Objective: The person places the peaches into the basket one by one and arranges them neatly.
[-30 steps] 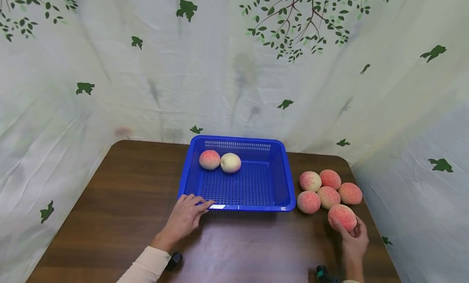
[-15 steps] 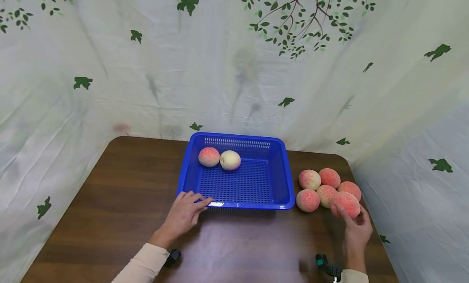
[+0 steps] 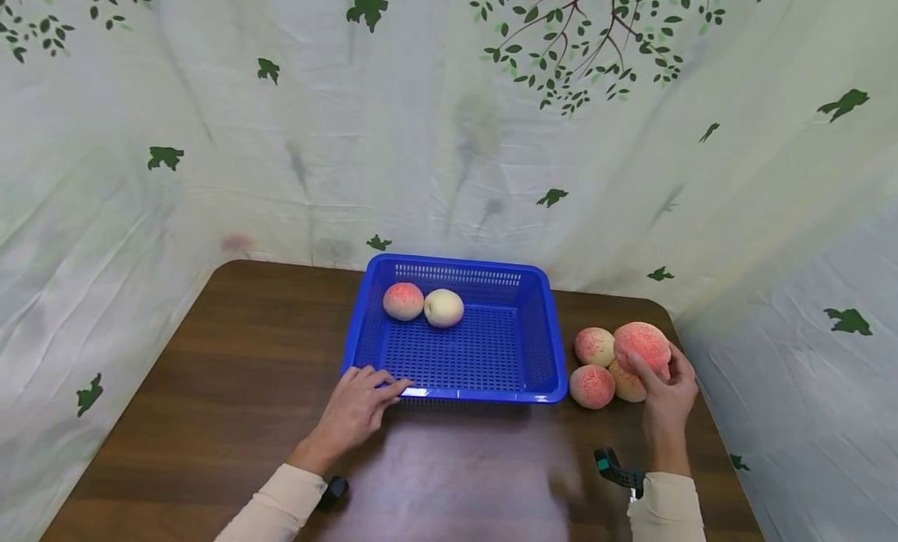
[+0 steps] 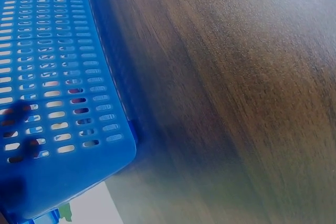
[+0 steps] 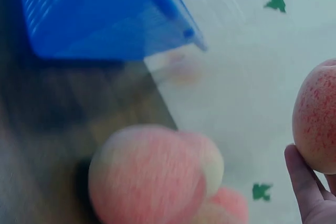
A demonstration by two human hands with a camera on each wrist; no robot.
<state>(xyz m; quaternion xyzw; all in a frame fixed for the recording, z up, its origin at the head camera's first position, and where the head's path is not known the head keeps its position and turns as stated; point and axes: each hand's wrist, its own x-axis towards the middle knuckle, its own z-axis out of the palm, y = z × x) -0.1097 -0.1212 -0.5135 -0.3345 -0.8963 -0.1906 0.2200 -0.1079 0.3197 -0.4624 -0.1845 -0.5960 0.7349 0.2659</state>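
Peach: the held peach [image 3: 641, 345] is off the table, gripped in the right hand [image 3: 666, 402] above the loose pile at the right of the basket [image 3: 456, 392]; the right wrist view shows it at the frame's edge [image 5: 317, 119] with a fingertip under it.
Right hand: fingers and thumb curled round the peach, palm beneath it, wrist low over the table [image 3: 210, 370].
Left hand: the left hand [image 3: 358, 405] lies flat on the table with straight fingers touching the basket's near left rim, holding nothing.
Change: a second ago the peach sat low at the near edge of the pile, close to the table; now it is raised and carried further back, in front of the other peaches.
Meaning: judging from that, the pick-up is done and the carry is under way; the peach is not yet over the basket.
Basket: two peaches [image 3: 423, 304] lie touching at its far left corner; the rest of the floor is bare mesh.
Pile: three loose peaches [image 3: 596, 366] show beside the basket's right wall, others likely hidden behind the hand.
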